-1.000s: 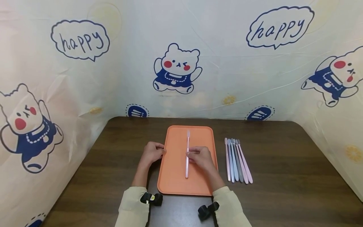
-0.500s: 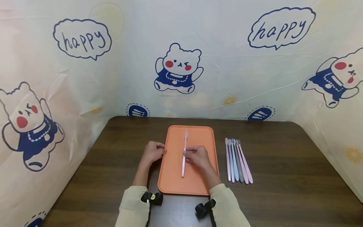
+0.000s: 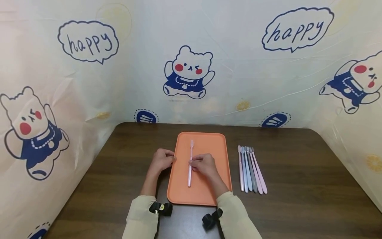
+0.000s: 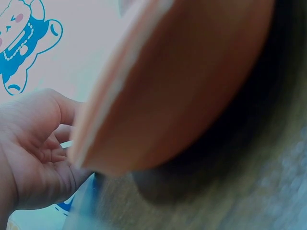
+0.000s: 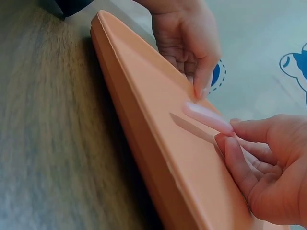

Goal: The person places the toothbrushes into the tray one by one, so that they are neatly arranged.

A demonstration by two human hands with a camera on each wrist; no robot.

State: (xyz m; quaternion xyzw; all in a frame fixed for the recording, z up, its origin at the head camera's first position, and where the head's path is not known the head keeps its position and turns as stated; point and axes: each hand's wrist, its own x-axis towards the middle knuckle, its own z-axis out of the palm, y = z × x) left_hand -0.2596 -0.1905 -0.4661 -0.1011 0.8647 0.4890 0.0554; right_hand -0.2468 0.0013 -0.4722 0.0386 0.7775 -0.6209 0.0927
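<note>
The right hand [image 3: 204,164] holds a pink toothbrush [image 3: 189,177], pinched between thumb and fingers partway along its length. The toothbrush is over an orange tray [image 3: 210,144], lengthwise to it, left of the tray's middle, with its head toward the far edge. In the right wrist view, the near end of the handle stands clear of the tray floor and casts a shadow there.

The left hand [image 3: 162,159] grips the tray at its left rim, thumb and fingers closed on the edge. The left wrist view shows this contact at close range; the tray's side is blurred there.

The tray rests on a dark wood-grain worktop [image 3: 298,166]. To its right, apart from it, lie six toothbrushes [image 3: 252,172] in a close row, heads away from the person, handles fanning slightly. Colours noted: pink, blue, grey.

Both forearms are in pale sleeves [image 3: 140,217], each with a black device [image 3: 161,208] at the wrist. Behind the worktop hangs a pale backdrop [image 3: 137,73] printed with winking bears and speech bubbles reading "happy".
</note>
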